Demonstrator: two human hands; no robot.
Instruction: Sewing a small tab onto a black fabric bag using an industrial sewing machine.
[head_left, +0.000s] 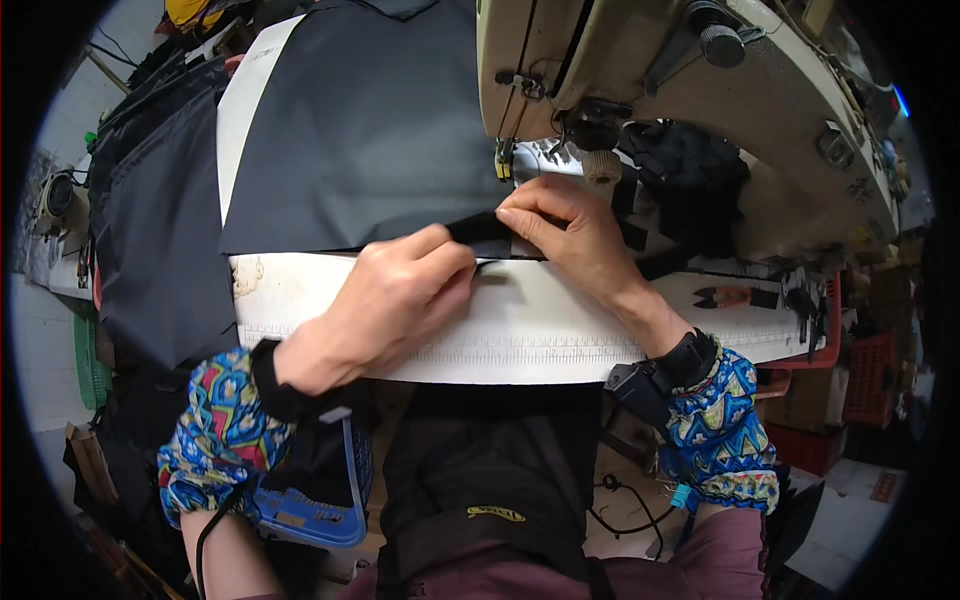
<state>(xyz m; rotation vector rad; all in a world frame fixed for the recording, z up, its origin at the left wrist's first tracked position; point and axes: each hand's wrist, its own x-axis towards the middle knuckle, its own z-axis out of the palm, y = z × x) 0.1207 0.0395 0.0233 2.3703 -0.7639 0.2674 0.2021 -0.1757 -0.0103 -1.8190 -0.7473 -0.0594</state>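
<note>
A narrow black fabric strip (482, 228) runs between my two hands, just in front of the sewing machine's presser foot (503, 160). My left hand (395, 290) is closed on the strip's left part, its fingertips mostly hidden behind the knuckles. With thumb and forefinger, my right hand (568, 232) pinches the strip close to the needle area. A large dark grey fabric panel (350, 130) lies flat beyond the hands, left of the sewing machine (640, 60). Its near edge lies just beyond the white table edge with a printed ruler (500, 350).
Orange-handled snips (735, 297) lie on the table at the right. Bunched black fabric (690, 185) sits under the machine arm. More dark fabric (155, 220) hangs over the left side. A blue plastic basket (350, 490) stands below the table, and a red basket (872, 378) at the right.
</note>
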